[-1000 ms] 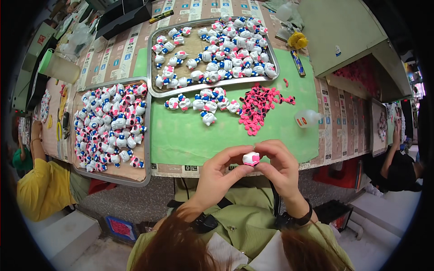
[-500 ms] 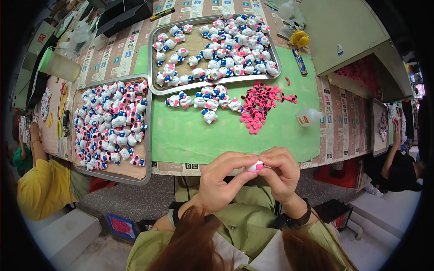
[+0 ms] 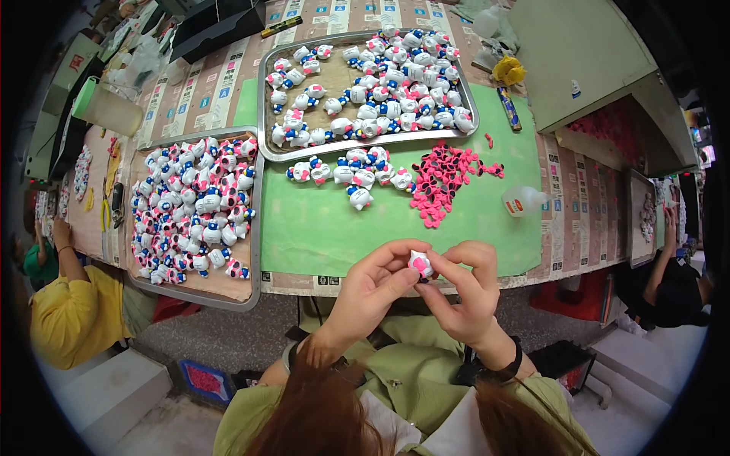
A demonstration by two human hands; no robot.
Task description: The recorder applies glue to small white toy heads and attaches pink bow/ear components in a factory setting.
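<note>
From my end I see a desk (image 3: 593, 220) covered in brown, printed sheeting, with a green sheet (image 3: 319, 239) spread over its middle; on the green lie a loose cluster of white figures (image 3: 363, 179), a heap of pink pieces (image 3: 437, 178) just to their right, and a small clear bottle (image 3: 523, 201) near the right edge; one metal tray (image 3: 334, 76) straddles the sheet's far border, and another metal tray (image 3: 213, 284) sits at left; beyond that I make out yellow-handled pliers (image 3: 106, 209), a lidded jug (image 3: 114, 106) and a black box (image 3: 217, 34); at far right stands a grey cabinet (image 3: 585, 53), with a crumpled yellow thing (image 3: 509, 71) nearby.
</note>
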